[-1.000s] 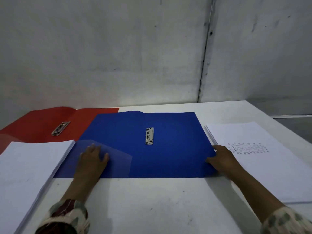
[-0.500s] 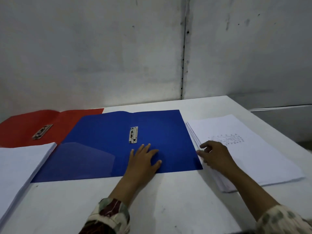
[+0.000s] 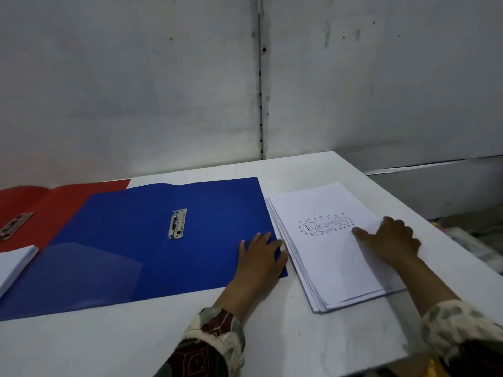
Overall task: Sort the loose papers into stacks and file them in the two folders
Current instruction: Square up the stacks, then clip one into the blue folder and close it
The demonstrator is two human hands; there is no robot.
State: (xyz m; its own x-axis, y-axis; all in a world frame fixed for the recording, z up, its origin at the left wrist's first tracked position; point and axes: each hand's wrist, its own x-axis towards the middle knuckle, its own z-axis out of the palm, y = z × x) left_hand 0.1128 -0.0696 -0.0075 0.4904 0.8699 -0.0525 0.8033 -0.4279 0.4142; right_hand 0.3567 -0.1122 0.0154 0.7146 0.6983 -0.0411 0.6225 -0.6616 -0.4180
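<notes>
Head view: white table [image 3: 272,336] against grey wall [image 3: 136,91]; both hands flat, left grip [image 3: 260,257] and right grip [image 3: 389,240] released.

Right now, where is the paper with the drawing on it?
In the head view it tops the paper stack on the right of the table, just right of the open blue folder, with the right hand resting on it.

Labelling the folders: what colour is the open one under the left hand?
Blue folder, seen in the head view.
</notes>
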